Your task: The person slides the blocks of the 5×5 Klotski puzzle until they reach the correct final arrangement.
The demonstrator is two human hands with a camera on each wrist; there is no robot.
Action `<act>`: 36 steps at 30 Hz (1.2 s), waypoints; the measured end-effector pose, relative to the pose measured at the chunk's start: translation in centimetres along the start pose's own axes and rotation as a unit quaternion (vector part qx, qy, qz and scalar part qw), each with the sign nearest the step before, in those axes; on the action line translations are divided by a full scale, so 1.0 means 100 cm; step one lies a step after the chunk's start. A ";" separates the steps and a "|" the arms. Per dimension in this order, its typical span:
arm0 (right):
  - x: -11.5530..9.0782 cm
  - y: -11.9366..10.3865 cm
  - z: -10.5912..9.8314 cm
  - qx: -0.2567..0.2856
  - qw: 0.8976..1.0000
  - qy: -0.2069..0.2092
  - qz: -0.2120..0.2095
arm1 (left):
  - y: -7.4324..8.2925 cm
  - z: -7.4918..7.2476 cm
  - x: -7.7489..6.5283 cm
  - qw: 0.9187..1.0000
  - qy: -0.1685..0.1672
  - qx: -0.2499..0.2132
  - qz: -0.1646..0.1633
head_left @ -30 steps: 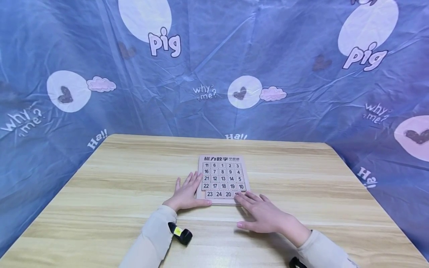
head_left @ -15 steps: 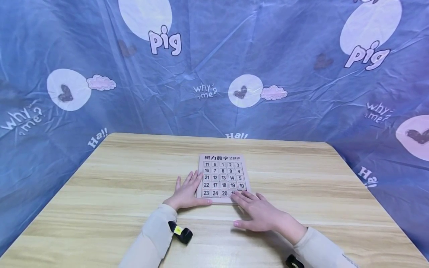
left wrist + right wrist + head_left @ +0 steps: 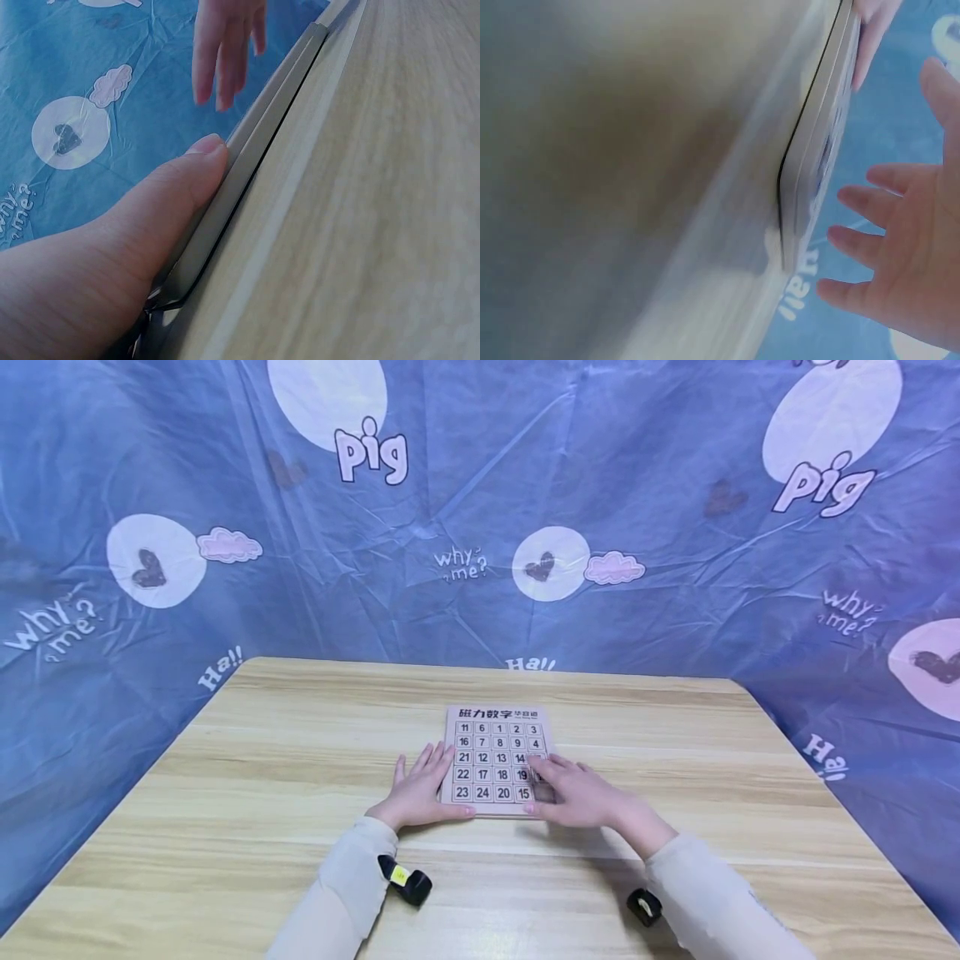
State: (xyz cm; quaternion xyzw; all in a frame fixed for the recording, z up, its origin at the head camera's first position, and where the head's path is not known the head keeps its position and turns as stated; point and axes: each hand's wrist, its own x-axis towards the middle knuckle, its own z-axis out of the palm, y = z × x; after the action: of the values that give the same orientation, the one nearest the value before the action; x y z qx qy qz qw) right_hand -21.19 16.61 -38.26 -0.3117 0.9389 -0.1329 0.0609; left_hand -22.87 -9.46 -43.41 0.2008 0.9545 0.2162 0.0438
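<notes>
A number sliding puzzle (image 3: 487, 808) with a pale frame and black-numbered tiles lies flat near the table's middle. The left hand (image 3: 416, 795) rests at its near left corner, fingers spread along the left side. In the left wrist view its thumb (image 3: 176, 180) lies against the front edge. Over the puzzle's right side reaches the right hand (image 3: 581, 795), fingers extended, holding nothing; the right wrist view shows its fingers (image 3: 862, 244) spread and raised beside the board. It covers tiles in the right column. The bottom row reads 23, 24, 20, 15, its last cell partly under the hand.
The wood-grain table (image 3: 300, 727) stretches out on every side of the puzzle. Behind it hangs a blue printed cloth (image 3: 450, 485). Black wrist cameras are strapped to both sleeves, the left one (image 3: 408, 885) bearing a yellow label.
The bottom row of tiles slid left under the right hand's fingers, shifting the gap from left to right. The right hand then moved up the board's right side. The left hand stayed put.
</notes>
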 end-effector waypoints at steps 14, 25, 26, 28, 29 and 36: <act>0.041 0.018 0.000 0.014 0.996 -0.008 0.091 | -0.002 0.002 0.000 1.000 0.004 0.004 0.001; 0.053 0.024 0.008 -0.003 0.993 -0.009 0.117 | -0.001 0.002 0.001 1.000 0.005 0.004 0.003; 0.052 0.023 0.008 -0.004 0.993 -0.010 0.118 | -0.001 0.002 0.001 1.000 0.005 0.004 0.003; 0.052 0.022 0.008 -0.007 0.993 -0.012 0.120 | -0.001 0.002 0.001 1.000 0.005 0.003 0.003; 0.051 0.022 0.008 -0.008 0.993 -0.014 0.120 | -0.001 0.002 0.001 1.000 0.005 0.003 0.004; 0.049 0.019 0.009 -0.017 0.993 -0.020 0.119 | -0.001 0.002 0.001 1.000 0.007 0.004 0.004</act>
State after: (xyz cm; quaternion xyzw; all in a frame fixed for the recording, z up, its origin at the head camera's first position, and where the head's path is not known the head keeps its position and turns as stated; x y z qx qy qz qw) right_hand -25.99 14.98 -39.82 -0.2013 0.9700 -0.1029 0.0894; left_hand -22.95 -9.42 -43.68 0.2030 0.9549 0.2138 0.0356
